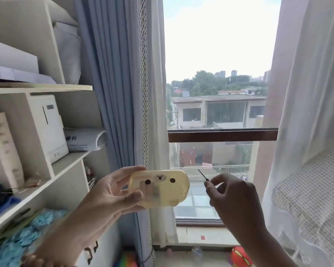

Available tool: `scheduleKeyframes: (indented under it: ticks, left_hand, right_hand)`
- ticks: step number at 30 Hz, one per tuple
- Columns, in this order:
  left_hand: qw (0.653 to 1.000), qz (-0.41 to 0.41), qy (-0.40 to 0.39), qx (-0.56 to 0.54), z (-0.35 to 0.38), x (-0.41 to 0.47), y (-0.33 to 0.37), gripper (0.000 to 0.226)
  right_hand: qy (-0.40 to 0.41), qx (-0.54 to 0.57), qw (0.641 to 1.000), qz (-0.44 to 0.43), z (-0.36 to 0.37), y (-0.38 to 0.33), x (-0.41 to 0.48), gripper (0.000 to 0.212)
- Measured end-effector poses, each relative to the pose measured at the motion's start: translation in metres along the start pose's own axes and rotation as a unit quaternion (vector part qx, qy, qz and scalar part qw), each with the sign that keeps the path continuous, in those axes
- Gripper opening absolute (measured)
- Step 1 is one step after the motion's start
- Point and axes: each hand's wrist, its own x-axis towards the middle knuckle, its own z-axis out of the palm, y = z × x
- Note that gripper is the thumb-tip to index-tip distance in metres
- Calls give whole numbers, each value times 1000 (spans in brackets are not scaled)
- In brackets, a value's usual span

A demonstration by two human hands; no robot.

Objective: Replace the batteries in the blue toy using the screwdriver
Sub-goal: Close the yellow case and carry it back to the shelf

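- Screwdriver (202, 175): thin and dark, pinched at its lower end by the curled fingers of the right hand (233, 197), tip pointing up and left, in front of the window (220, 54).
- The left hand (108, 195) grips a translucent yellow case (162, 187) with a bear face, thumb across its front, just left of the tool and apart from it.
- Blurred pale shapes show through the case wall; I cannot tell what they are.
- The shelf (70, 160) at left holds a white box (50, 128) beside a printed white bag (83, 139); lower down lie light-blue pieces (27, 236).

The shelf (70, 162) on the left has pale boards. On the middle board stands a white box (50, 128), and a white bag (83, 139) lies just beside it. A tall pale book (4, 149) leans further left. Blue bits (37, 226) lie on the board below.
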Motion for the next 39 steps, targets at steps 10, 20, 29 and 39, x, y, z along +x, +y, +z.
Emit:
scheduleKeyframes:
  ticks: [10,20,29,39]
  left_hand:
    - [1000,-2,4,-8,-81,146,-9,75]
    - [994,13,107,-12,-160,226,-22,58]
    - [956,53,287,2,-232,266,-21,79]
    - [853,92,511,57,-260,226,-17,79]
  right_hand:
    - [-2,3,1000,0,99,5,129,16]
    - [-78,54,995,-24,214,-9,232,15]
    - [-215,162,959,-93,359,-48,330,17]
    - [-331,243,876,-253,472,-147,343,26]
